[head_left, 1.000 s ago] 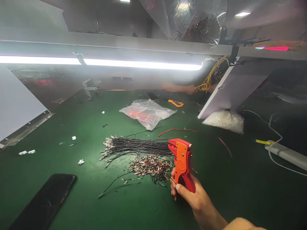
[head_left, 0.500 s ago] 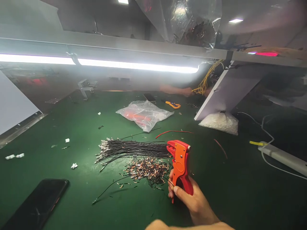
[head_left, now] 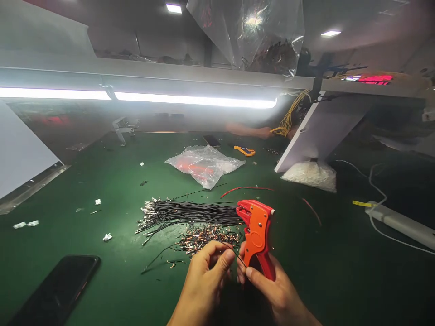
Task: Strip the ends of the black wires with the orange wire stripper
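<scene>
**Left hand (head_left: pixel 202 283) up from the near edge, now beside our tool**

Our right hand (head_left: pixel 280 292) holds the red and orange hand tool (head_left: pixel 257 228) upright, fingers wrapped round its lower part, with 1 black wire (head_left: pixel 240 259) pinched under the thumb. Our left hand is curled at that wire, thumb and forefinger nearly together; we cannot tell whether they grip it.

We see many black wires gathered in a bundle (head_left: pixel 197 212), silvery ends left, the other ends running right behind the tool. Clippings (head_left: pixel 212 232) heap up on its near side, so we judge much cutting is done. Our 1 wire remains in hand, apart from the bundle; how many others are left, we cannot tell.
</scene>
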The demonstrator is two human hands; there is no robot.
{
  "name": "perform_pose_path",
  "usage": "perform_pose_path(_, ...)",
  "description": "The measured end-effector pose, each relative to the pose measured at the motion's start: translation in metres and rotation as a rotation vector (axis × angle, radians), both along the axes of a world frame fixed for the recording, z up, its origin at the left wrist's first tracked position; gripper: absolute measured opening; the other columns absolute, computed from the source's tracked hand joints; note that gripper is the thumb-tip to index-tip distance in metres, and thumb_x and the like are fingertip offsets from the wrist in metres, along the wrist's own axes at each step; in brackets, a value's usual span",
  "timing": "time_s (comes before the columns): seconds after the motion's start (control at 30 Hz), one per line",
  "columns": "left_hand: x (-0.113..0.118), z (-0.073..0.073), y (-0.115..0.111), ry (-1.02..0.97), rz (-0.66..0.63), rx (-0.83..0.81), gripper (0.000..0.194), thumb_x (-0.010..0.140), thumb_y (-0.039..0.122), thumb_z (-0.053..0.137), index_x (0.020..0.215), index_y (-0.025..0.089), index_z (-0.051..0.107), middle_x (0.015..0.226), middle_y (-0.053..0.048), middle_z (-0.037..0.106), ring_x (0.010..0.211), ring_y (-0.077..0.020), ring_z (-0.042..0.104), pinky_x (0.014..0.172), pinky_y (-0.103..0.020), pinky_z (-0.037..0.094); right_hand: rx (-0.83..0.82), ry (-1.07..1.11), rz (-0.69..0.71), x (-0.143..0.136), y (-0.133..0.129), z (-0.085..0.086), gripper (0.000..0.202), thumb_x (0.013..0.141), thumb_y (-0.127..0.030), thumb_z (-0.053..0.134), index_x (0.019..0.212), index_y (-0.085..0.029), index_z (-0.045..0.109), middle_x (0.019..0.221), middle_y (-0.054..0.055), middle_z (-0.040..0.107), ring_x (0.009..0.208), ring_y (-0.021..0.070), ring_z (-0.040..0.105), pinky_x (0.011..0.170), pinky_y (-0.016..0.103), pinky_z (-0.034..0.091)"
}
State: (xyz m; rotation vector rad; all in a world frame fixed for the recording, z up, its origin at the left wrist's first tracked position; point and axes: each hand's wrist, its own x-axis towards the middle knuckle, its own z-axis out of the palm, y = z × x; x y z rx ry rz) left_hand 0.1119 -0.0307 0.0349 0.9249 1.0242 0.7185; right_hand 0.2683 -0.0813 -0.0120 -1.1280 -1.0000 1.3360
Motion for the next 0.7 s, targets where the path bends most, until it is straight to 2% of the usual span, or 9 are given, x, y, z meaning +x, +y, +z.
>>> perform_pose_path(0.07, 0.001, -0.002, 0.002, -0.073, 0.057, -0.09, 0.061, 0.058, 0.071, 0.075, 0.083, 0.015, 0.065, 0.049, 0.006, 0.053, 0.035, -0.0068, 0.038, 0.032, -0.02, 0.032, -0.003, -0.008, 0.008, -0.001, 0.0, -0.002, 0.03, 0.088, -0.048, 0.063, 0.101, -0.022, 0.062, 0.079, 0.001, 0.062, 0.072, 0.0201, 0.055, 0.071, 0.034, 0.046)
perform_pose_path(0.17, 0.0, 0.0, 0.002, -0.183, 0.161, -0.171, 0.045, 0.069, 0.052, 0.079, 0.089, 0.014, 0.067, 0.058, 0.003, 0.059, 0.043, -0.0069, 0.047, 0.036, -0.017, 0.039, 0.002, -0.009, 0.02, -0.002, -0.001, 0.001, 0.025, 0.089, -0.045, 0.063, 0.098, -0.022, 0.062, 0.076, 0.0, 0.06, 0.071, 0.0189, 0.053, 0.07, 0.033, 0.044)
perform_pose_path(0.23, -0.002, 0.002, 0.002, -0.225, 0.175, -0.192, 0.035, 0.071, 0.042, 0.081, 0.085, 0.013, 0.067, 0.063, -0.001, 0.065, 0.047, -0.007, 0.049, 0.038, -0.017, 0.041, -0.017, 0.031, 0.029, -0.002, -0.002, 0.007, 0.023, 0.088, -0.042, 0.064, 0.099, -0.022, 0.063, 0.078, 0.0, 0.06, 0.072, 0.0188, 0.052, 0.071, 0.033, 0.044)
perform_pose_path(0.33, -0.004, 0.006, 0.001, -0.239, 0.17, -0.178, 0.034, 0.068, 0.039, 0.084, 0.08, 0.012, 0.068, 0.07, -0.007, 0.071, 0.048, -0.009, 0.055, 0.04, -0.02, 0.047, -0.072, 0.171, 0.056, -0.002, -0.003, 0.017, 0.022, 0.085, -0.035, 0.068, 0.101, -0.022, 0.064, 0.083, 0.001, 0.062, 0.078, 0.0198, 0.054, 0.076, 0.035, 0.044)
perform_pose_path(0.43, -0.007, 0.014, 0.0, -0.243, 0.265, -0.139, 0.037, 0.06, 0.039, 0.089, 0.076, 0.011, 0.07, 0.068, -0.009, 0.073, 0.049, -0.0112, 0.058, 0.041, -0.022, 0.05, -0.132, 0.371, 0.113, -0.001, -0.001, 0.026, 0.024, 0.08, -0.028, 0.07, 0.102, -0.021, 0.065, 0.082, 0.002, 0.063, 0.079, 0.0202, 0.056, 0.076, 0.035, 0.045)
perform_pose_path(0.53, -0.011, 0.026, -0.005, -0.213, 0.386, 0.007, 0.034, 0.058, 0.039, 0.089, 0.073, 0.014, 0.073, 0.066, -0.008, 0.074, 0.052, -0.0142, 0.063, 0.044, -0.022, 0.052, -0.157, 0.524, 0.144, 0.001, 0.002, 0.031, 0.031, 0.075, -0.023, 0.068, 0.106, -0.019, 0.065, 0.085, 0.003, 0.065, 0.078, 0.0222, 0.059, 0.07, 0.036, 0.047)
perform_pose_path(0.7, -0.014, 0.035, -0.015, -0.028, 0.597, 0.459, 0.011, 0.07, 0.031, 0.082, 0.074, 0.022, 0.077, 0.071, 0.0, 0.075, 0.047, -0.0116, 0.063, 0.055, -0.025, 0.057, -0.084, 0.634, 0.199, -0.002, 0.002, 0.027, 0.041, 0.068, -0.02, 0.064, 0.109, -0.019, 0.065, 0.088, 0.006, 0.066, 0.079, 0.0247, 0.062, 0.068, 0.038, 0.048)
